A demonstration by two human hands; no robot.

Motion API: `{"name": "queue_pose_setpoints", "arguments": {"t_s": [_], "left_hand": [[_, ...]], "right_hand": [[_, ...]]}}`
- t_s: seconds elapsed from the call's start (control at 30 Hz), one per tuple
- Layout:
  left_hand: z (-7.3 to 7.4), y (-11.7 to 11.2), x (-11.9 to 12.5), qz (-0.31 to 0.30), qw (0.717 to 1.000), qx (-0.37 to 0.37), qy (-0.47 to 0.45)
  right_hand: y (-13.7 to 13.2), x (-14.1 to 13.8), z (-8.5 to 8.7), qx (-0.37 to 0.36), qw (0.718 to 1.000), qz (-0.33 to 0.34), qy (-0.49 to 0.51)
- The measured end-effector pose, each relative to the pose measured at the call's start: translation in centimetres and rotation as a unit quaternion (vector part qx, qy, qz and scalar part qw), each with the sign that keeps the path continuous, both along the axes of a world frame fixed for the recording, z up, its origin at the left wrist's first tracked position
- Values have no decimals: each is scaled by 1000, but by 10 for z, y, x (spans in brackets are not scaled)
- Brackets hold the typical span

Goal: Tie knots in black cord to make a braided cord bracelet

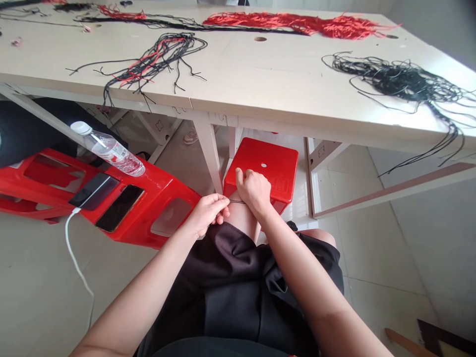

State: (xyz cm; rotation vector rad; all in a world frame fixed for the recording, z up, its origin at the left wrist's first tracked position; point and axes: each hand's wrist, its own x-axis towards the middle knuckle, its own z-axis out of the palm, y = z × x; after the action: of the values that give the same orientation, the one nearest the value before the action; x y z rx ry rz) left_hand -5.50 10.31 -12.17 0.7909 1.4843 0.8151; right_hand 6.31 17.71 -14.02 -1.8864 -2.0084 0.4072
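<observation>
Both hands are low over my knee, below the table edge. My left hand point(208, 212) pinches one end of a thin black cord point(237, 202), its fingers pressed together. My right hand point(253, 190) is closed in a fist on the other end, so the short cord is stretched between the two hands. They sit just in front of a red plastic stool point(273, 163) and above my black skirt point(238, 287).
A pale table point(267, 84) carries bundles of black cords point(401, 79), mixed black and red cords point(156, 57) and red cords point(297, 22). At left, a tipped red stool point(156, 198) holds a water bottle point(111, 150) and two phones point(107, 198), one on a white cable.
</observation>
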Motion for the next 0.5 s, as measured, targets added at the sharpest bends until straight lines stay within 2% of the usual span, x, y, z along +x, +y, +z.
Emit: {"name": "queue_pose_setpoints", "arguments": {"t_s": [0.27,0.37,0.5], "left_hand": [[4,0,0,-4,999,9,41],[0,0,-2,-8,998,22,55],[-11,1,-8,-30,991,77,104]], "right_hand": [[0,0,0,-5,1000,-7,-4],[0,1,0,-3,1000,-6,-3],[-1,2,1,-2,1000,-12,-2]]}}
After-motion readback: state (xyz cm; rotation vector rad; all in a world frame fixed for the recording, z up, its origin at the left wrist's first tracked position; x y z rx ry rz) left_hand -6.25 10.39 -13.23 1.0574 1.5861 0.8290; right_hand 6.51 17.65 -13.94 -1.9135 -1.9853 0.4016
